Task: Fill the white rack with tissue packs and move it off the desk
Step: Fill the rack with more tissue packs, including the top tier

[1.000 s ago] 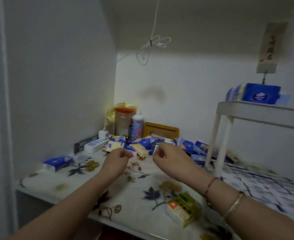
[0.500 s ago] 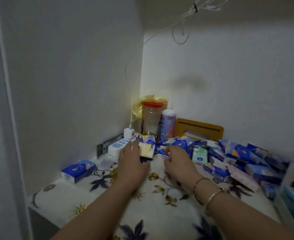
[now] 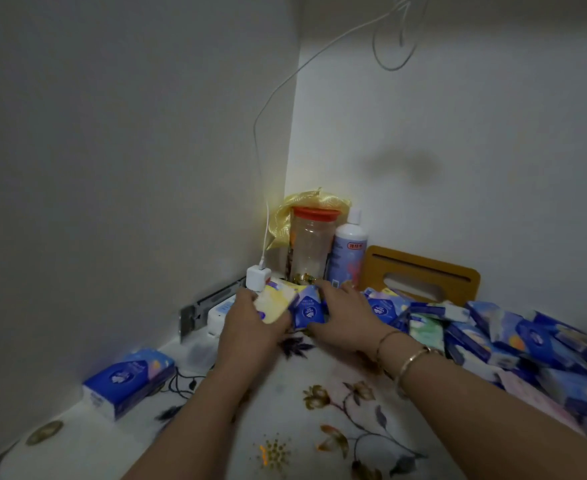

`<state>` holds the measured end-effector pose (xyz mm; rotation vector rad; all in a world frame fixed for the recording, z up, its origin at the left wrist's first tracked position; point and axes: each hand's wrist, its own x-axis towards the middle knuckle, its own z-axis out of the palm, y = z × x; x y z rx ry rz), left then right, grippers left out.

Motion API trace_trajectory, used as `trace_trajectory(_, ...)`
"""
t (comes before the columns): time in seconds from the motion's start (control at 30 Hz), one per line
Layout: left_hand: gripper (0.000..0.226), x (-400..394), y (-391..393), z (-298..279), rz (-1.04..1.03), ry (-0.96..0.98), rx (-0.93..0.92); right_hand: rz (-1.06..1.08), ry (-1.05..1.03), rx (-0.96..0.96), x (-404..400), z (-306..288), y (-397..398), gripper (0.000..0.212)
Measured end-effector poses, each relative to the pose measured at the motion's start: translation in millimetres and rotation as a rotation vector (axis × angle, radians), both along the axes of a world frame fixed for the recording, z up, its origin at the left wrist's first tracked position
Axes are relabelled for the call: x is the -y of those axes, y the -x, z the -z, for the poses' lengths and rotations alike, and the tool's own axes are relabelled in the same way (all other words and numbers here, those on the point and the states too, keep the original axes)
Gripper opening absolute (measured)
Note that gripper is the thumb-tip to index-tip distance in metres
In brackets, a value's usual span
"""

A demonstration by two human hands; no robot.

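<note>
My left hand (image 3: pixel 249 325) grips a yellow-and-white tissue pack (image 3: pixel 274 302) near the desk's back left corner. My right hand (image 3: pixel 344 317) lies over the pile with its fingers on a blue tissue pack (image 3: pixel 308 310) right beside the yellow one. A heap of blue tissue packs (image 3: pixel 513 337) runs along the back and right of the floral desk (image 3: pixel 319 427). One more blue pack (image 3: pixel 129 379) lies alone at the left by the wall. The white rack is out of view.
In the corner stand a clear jar with an orange lid (image 3: pixel 311 247), a white bottle (image 3: pixel 349 252) and a yellow bag behind them. A wooden tissue-box cover (image 3: pixel 420 275) leans on the back wall. A power strip with a white charger (image 3: pixel 257 278) and cable lies along the left wall.
The view swung left and closer, so the rack left the frame. Both hands reached forward into the pile; the left hand has taken hold of the yellow pack.
</note>
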<state>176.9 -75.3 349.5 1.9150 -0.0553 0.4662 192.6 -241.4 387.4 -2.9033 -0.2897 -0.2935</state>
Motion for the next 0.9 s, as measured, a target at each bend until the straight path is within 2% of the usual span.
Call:
trace_trajectory(0.13, 0.029, -4, 3, -12, -0.035, 0.248, -0.065, 0.026, 0.058, -0.004, -12, 4, -11, 0.078)
trace_trajectory(0.2, 0.025, -3, -1, -16, 0.026, 0.337, -0.141, 0.048, 0.100, 0.019, -19, 8, -13, 0.074)
trace_trajectory(0.27, 0.031, 2, -7, -27, 0.065, 0.475, -0.325, 0.064, 0.069, 0.049, -24, 10, -14, 0.070)
trace_trajectory(0.3, 0.028, 3, -5, -33, 0.091, 0.587, -0.432, 0.056, 0.024, 0.068, -25, 8, -15, 0.069)
trace_trajectory(0.37, 0.024, 4, 2, -35, 0.146, 0.739, -0.503, -0.005, -0.173, 0.083, -25, 3, -14, 0.059)
trace_trajectory(0.43, 0.024, 7, 3, -31, 0.178, 0.782, -0.475, -0.076, -0.507, 0.043, -26, -3, -9, 0.046)
trace_trajectory(0.5, 0.034, 6, 1, -24, 0.229, 0.794, -0.455, -0.119, -0.788, -0.024, -28, -11, -4, 0.042)
trace_trajectory(0.6, 0.037, 5, 11, -29, 0.314, 0.884, -0.459, -0.082, -0.963, -0.051, -24, -20, 6, 0.039)
trace_trajectory(0.77, 0.036, 4, 22, -29, 0.434, 1.068, -0.488, -0.095, -0.999, 0.205, -17, -27, 22, 0.034)
trace_trajectory(0.83, 0.043, 4, 24, -31, 0.501, 1.151, -0.514, -0.147, -0.992, 0.221, -19, -26, 31, 0.033)
trace_trajectory(0.9, 0.045, 4, 24, -30, 0.534, 1.199, -0.496, -0.191, -0.869, 0.227, -23, -19, 37, 0.031)
